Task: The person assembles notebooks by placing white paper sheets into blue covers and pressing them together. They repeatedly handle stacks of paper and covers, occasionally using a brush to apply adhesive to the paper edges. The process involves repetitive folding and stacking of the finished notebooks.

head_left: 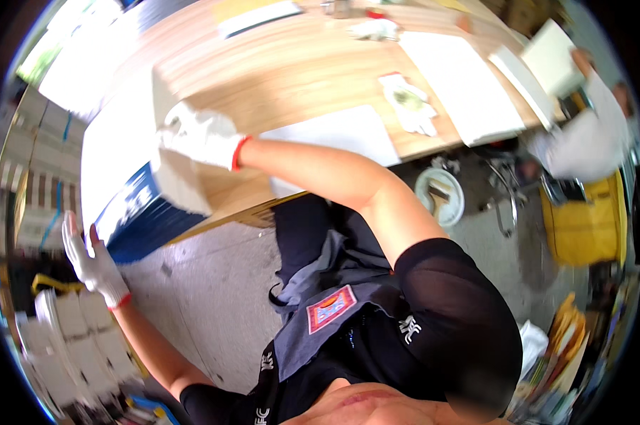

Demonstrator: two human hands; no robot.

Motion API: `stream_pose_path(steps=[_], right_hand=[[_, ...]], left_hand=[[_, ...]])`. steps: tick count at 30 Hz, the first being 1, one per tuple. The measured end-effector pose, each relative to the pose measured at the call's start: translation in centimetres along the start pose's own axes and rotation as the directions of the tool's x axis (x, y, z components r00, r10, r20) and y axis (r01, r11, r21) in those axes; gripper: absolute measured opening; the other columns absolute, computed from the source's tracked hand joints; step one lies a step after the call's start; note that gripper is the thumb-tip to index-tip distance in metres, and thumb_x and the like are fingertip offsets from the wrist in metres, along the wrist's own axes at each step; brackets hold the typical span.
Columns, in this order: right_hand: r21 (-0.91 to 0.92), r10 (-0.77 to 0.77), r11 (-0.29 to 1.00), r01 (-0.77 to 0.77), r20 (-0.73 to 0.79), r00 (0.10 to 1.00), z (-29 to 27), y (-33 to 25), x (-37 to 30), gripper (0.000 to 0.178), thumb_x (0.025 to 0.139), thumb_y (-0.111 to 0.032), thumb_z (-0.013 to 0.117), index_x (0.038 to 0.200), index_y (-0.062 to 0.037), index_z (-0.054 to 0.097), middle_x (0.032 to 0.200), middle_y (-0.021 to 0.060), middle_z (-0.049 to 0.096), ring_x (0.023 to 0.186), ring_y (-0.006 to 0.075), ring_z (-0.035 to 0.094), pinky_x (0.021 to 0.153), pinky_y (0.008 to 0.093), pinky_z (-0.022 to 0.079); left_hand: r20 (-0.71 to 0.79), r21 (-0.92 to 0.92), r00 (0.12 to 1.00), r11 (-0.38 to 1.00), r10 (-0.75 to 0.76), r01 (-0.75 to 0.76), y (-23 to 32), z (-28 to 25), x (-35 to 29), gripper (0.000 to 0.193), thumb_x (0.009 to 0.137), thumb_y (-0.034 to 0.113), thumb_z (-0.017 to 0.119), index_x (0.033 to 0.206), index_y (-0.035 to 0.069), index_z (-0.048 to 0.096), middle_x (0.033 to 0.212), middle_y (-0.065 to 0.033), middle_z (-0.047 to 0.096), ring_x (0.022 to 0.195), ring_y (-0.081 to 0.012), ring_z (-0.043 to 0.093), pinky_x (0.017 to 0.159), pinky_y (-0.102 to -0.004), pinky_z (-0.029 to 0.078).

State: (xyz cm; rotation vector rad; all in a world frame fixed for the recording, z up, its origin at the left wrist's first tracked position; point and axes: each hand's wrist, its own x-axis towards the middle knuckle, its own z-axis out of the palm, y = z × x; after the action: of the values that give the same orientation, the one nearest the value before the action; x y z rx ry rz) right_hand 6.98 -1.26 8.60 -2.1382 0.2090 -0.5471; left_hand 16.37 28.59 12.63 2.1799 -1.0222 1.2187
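Left hand (93,265): white knit work glove, red band at the cuff.
Right hand (201,136): same kind of white knit glove, red-edged cuff (the knit looks loose and a little rumpled).
Arms: bare from glove cuff to shoulder.
Top: black, short sleeves, small white lettering on the sleeve and chest.
Apron: grey, worn over the black top, with a red and blue patch edged in white on the front.
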Motion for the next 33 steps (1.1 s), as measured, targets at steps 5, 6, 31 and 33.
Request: stream_pose_path(steps=[5, 6, 31, 33], right_hand=[[0.053, 0.081, 0.995, -0.088, 0.108, 0.991, -6.7, 2.7, -10.3, 0.054, 0.090, -0.060, 0.055, 0.119, -0.0143, 0.053, 0.097, 0.0147, 0.069, 0.093, 0.0345, 0.067, 0.083, 0.0427, 0.050], [0.043, 0.125, 0.991, -0.130, 0.106, 0.986, -8.0, 4.1, -12.9, 0.053, 0.091, -0.059, 0.055, 0.119, -0.0139, 0.055, 0.098, 0.0150, 0.070, 0.094, 0.0341, 0.067, 0.084, 0.0424, 0.050], [0.402, 0.462, 0.804, -0.438, 0.041, 0.886, -20.4, 10.4, -33.5, 0.030, 0.094, -0.038, 0.059, 0.105, -0.0106, 0.062, 0.083, 0.0025, 0.068, 0.071, 0.0124, 0.063, 0.069, 0.0287, 0.051], [0.408, 0.480, 0.791, -0.456, 0.049, 0.876, -20.9, 10.1, -33.7, 0.030, 0.093, -0.038, 0.059, 0.104, -0.0111, 0.063, 0.082, 0.0025, 0.068, 0.070, 0.0121, 0.063, 0.069, 0.0282, 0.051]], left_hand=[[0.100, -0.811, 0.987, 0.564, -0.128, 0.156, 11.5, 7.3, -0.8, 0.024, 0.100, 0.000, 0.042, 0.103, -0.002, 0.066, 0.101, -0.0089, 0.067, 0.081, -0.0115, 0.058, 0.063, -0.0233, 0.044], [0.228, -0.764, 0.972, 0.611, -0.047, 0.208, 15.8, 7.8, 0.1, 0.019, 0.097, -0.001, 0.046, 0.100, -0.002, 0.065, 0.096, -0.0061, 0.065, 0.080, -0.0113, 0.057, 0.064, -0.0238, 0.043], [0.776, 0.539, -0.395, -0.193, 0.492, 0.820, 63.4, 20.9, 3.3, 0.054, 0.101, 0.049, 0.046, 0.118, -0.002, 0.048, 0.106, -0.0113, 0.055, 0.084, -0.0239, 0.059, 0.066, -0.0391, 0.052], [0.820, 0.485, -0.369, -0.187, 0.437, 0.854, 64.1, 21.3, 3.3, 0.047, 0.101, 0.043, 0.048, 0.115, -0.002, 0.048, 0.105, -0.0110, 0.055, 0.082, -0.0239, 0.059, 0.067, -0.0398, 0.052]])
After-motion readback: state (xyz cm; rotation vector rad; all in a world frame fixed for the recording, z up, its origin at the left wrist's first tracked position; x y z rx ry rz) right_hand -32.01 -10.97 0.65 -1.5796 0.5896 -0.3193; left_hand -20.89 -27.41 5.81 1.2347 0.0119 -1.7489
